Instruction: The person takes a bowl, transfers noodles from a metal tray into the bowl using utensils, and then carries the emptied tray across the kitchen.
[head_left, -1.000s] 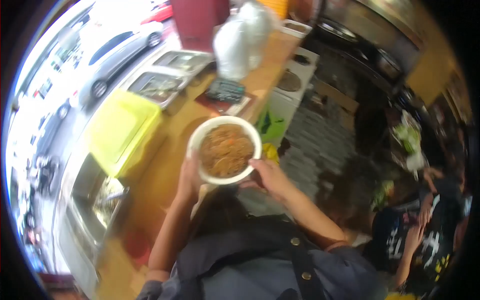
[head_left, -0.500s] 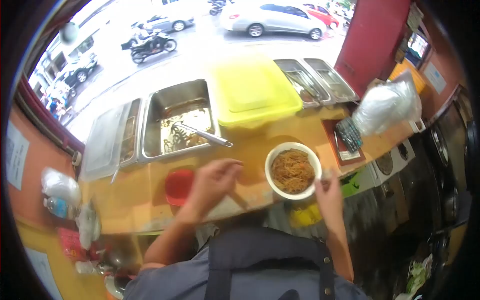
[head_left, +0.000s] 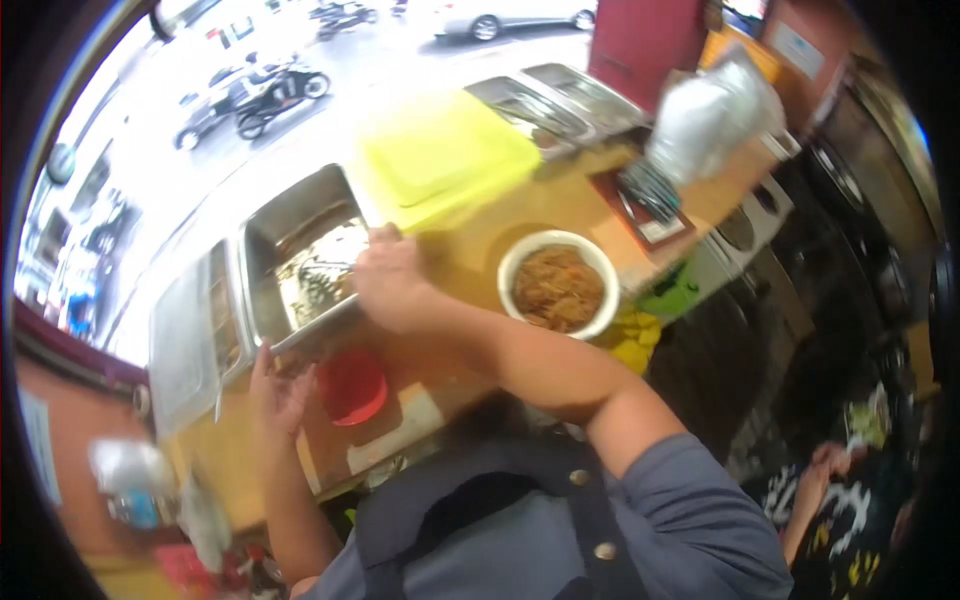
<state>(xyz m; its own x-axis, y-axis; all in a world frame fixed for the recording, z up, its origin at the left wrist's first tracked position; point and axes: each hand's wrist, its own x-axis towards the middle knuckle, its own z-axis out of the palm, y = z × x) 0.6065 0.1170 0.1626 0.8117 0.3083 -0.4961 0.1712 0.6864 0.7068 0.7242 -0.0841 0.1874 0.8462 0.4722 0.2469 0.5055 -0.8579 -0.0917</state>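
Observation:
A deep metal tray [head_left: 262,250] with dark food remains in an oily bottom stands on the wooden counter. My right hand [head_left: 392,280] reaches across to its right side, fingers curled over the rim area. Whether it grips the rim or the utensil handle seen there earlier is hidden. By the tray's front-left corner is my left hand [head_left: 283,395], palm partly up and fingers apart. Close to that hand sits a red plastic bowl [head_left: 352,388]. A white bowl [head_left: 510,262] full of brown noodles rests to the right, untouched by either hand.
Beyond the tray are a yellow lid [head_left: 440,160] and narrower metal trays [head_left: 590,95]. A clear lid [head_left: 183,360] leans at left. Plastic bags [head_left: 710,115] and a brown board [head_left: 665,230] lie at right. Another person's hands [head_left: 828,462] show at lower right.
My right hand has left the noodle bowl's side and crossed to the tray's right side. The left hand has moved left, past the red bowl, to the tray's front corner. The view has turned.

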